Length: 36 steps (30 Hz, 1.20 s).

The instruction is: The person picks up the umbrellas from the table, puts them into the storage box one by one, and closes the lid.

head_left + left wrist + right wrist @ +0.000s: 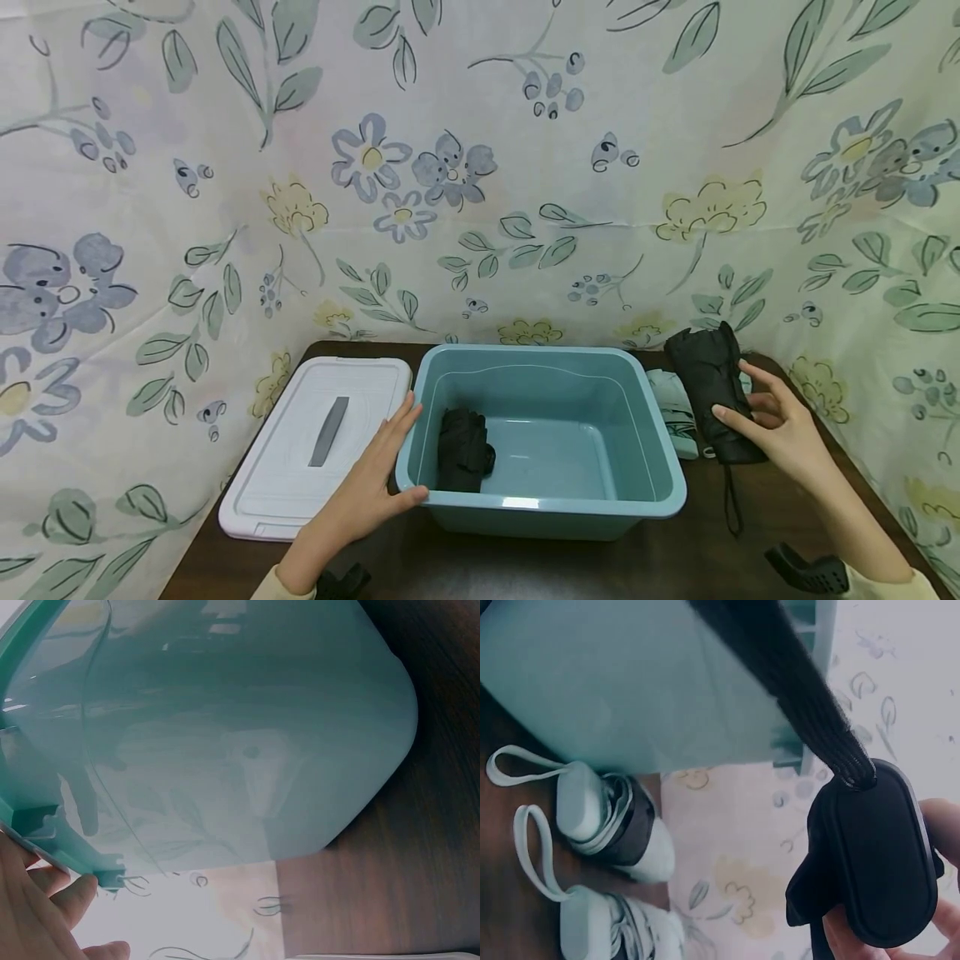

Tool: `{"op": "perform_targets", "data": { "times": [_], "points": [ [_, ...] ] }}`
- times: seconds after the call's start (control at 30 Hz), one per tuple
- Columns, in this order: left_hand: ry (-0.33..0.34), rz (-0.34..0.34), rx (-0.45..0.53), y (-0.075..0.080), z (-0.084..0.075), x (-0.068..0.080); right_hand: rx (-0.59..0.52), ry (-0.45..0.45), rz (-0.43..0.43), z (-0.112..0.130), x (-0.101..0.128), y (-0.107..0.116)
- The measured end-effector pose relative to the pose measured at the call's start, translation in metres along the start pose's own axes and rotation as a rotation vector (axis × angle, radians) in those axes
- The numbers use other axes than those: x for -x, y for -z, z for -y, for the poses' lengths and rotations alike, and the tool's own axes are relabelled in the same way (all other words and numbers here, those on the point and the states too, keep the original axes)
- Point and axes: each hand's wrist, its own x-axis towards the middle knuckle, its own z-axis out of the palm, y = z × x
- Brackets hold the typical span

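Observation:
A black folded umbrella (pixel 708 392) is gripped by my right hand (pixel 780 417), thumb on its near side and fingers behind. It is held tilted just right of the blue-green storage bin (pixel 555 502). Its flat handle end (pixel 885 855) and dark wrist strap (pixel 780 682) show large in the right wrist view. Inside the bin, at its left end, a second black folded umbrella (pixel 462 450) lies on the floor. My left hand (pixel 363 479) touches the bin's front left corner with its fingers spread; its fingertips (pixel 79 896) are at the rim in the left wrist view.
Two pale green folded umbrellas, one nearer the bin (pixel 581 802) and one farther (pixel 585 922), lie right of the bin. A white lid (pixel 277 467) with a grey handle (pixel 328 432) rests at the left. Floral cloth (pixel 480 167) surrounds the dark wooden table (pixel 517 567).

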Motion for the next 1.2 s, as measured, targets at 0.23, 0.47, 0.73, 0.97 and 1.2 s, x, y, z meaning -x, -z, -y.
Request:
{"op": "perform_targets", "data": {
  "times": [0.23,0.47,0.73,0.97,1.2],
  "points": [
    [-0.003,-0.003,-0.002,-0.001,0.0,0.001,-0.004,-0.002,0.01,0.012,-0.003,0.0],
    [0.011,0.003,-0.006,-0.001,0.0,0.002,-0.044,0.031,0.02,0.026,-0.007,-0.002],
    [-0.003,-0.004,-0.01,0.0,-0.001,0.001,-0.075,0.033,0.056,0.043,-0.012,-0.006],
    [-0.011,-0.007,-0.011,-0.001,-0.002,0.001,-0.085,0.059,0.063,0.052,-0.013,-0.014],
    [-0.003,0.001,-0.016,-0.001,-0.001,0.001,-0.122,0.067,0.112,0.061,-0.015,-0.024]
  ]
}}
